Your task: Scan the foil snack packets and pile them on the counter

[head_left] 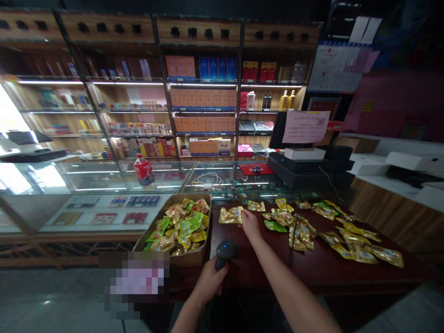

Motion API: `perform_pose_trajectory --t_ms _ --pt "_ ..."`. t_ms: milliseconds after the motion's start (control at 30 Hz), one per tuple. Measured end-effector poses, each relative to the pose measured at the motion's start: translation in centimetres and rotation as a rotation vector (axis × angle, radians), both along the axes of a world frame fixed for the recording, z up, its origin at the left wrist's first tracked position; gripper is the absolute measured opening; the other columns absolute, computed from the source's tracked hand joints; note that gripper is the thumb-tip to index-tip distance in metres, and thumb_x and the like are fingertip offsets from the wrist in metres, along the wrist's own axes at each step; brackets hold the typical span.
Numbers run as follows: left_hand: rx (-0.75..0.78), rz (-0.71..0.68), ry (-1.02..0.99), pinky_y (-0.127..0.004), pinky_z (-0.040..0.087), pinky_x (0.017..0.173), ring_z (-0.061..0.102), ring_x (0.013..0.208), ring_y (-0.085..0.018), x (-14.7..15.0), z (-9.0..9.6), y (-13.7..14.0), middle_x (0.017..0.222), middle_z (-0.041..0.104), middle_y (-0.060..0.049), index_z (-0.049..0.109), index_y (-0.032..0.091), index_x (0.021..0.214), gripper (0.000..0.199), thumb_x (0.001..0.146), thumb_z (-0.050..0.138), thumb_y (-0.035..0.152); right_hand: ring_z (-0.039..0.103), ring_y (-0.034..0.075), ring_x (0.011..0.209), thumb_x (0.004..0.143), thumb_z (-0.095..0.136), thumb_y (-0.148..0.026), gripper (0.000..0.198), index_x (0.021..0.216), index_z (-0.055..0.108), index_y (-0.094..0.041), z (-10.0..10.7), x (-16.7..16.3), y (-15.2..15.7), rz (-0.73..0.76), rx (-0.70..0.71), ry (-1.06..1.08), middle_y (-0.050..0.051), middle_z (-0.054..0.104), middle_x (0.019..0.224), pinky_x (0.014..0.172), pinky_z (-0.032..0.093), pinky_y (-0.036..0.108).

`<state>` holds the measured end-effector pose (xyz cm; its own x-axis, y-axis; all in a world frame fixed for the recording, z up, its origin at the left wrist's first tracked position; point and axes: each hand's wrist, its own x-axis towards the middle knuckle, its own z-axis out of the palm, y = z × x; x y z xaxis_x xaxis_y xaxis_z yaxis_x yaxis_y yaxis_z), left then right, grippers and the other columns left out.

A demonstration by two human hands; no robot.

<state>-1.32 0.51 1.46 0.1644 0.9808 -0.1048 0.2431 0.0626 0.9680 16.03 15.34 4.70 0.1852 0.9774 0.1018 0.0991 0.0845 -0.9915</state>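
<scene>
My left hand (208, 280) is wrapped round the handle of a black barcode scanner (227, 250), whose head carries a small blue light. Ahead of it, my right hand (250, 224) pinches the right end of a gold snack packet (229, 214) over the dark red table. To the left stands a cardboard box (205, 249) full of gold and green snack packets (190, 225). Right of my right hand lie several loose packets, among them a green one (275, 225) and a gold pile (302, 233). The print on the packets is too small to read.
More gold packets (360, 245) spread over the table's right side. Behind it, a glass counter (166, 178) bears a red bottle (144, 169), a white cable (207, 179), a mouse (256, 170) and a monitor (277, 132) with paper on it. A thin black cable crosses the table.
</scene>
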Motion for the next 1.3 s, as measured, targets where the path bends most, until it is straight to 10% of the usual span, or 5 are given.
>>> perform_pose_trajectory --t_ms 200,533,733,1067,1300 --pt "-0.026 0.056 -0.091 -0.019 0.028 0.035 0.041 0.031 -0.009 -0.3 -0.7 0.2 0.043 0.046 0.009 0.054 0.019 0.082 0.036 0.078 0.066 0.053 0.068 0.021 0.104 0.099 0.062 -0.039 0.034 0.127 0.062 -0.02 5.5 -9.0 6.5 0.17 0.183 -0.233 0.007 0.067 0.125 0.089 0.059 0.043" --pt "0.003 0.049 -0.13 -0.02 0.031 0.04 0.042 0.039 -0.009 -0.8 -1.8 0.1 0.051 0.047 0.007 0.055 0.019 0.08 0.037 0.079 0.067 0.054 0.045 0.033 0.14 0.095 0.068 -0.035 0.045 0.136 0.057 -0.021 -2.1 6.6 5.8 -0.162 -0.13 -0.998 0.01 0.049 0.152 0.115 0.034 0.063" --pt "0.005 0.071 -0.132 -0.02 0.029 0.04 0.04 0.039 -0.008 -1.2 -2.6 -0.1 0.05 0.045 0.006 0.055 0.019 0.079 0.049 0.076 0.069 0.066 0.053 0.031 0.132 0.095 0.068 -0.034 0.04 0.131 0.06 -0.02 -2.9 7.4 8.7 -0.16 -0.115 -1.136 0.009 0.056 0.145 0.11 0.043 0.059" --pt "0.026 0.063 -0.157 -0.019 0.029 0.038 0.041 0.034 -0.008 -1.1 -1.4 -0.4 0.044 0.047 0.008 0.056 0.017 0.081 0.055 0.075 0.067 0.071 0.063 0.025 0.112 0.09 0.071 -0.028 0.022 0.111 0.067 -0.019 -6.1 4.2 -1.0 -0.097 0.024 -0.828 0.006 0.065 0.124 0.099 0.051 0.048" --pt "0.062 0.09 -0.12 -0.02 0.031 0.041 0.042 0.034 -0.01 -0.7 0.1 -1.0 0.041 0.047 0.008 0.058 0.016 0.081 0.05 0.077 0.069 0.064 0.069 0.025 0.11 0.079 0.064 -0.031 0.062 0.137 0.046 -0.02 -8.6 4.4 -7.8 -0.239 0.135 -0.227 0.014 0.067 0.125 0.094 0.056 0.037"
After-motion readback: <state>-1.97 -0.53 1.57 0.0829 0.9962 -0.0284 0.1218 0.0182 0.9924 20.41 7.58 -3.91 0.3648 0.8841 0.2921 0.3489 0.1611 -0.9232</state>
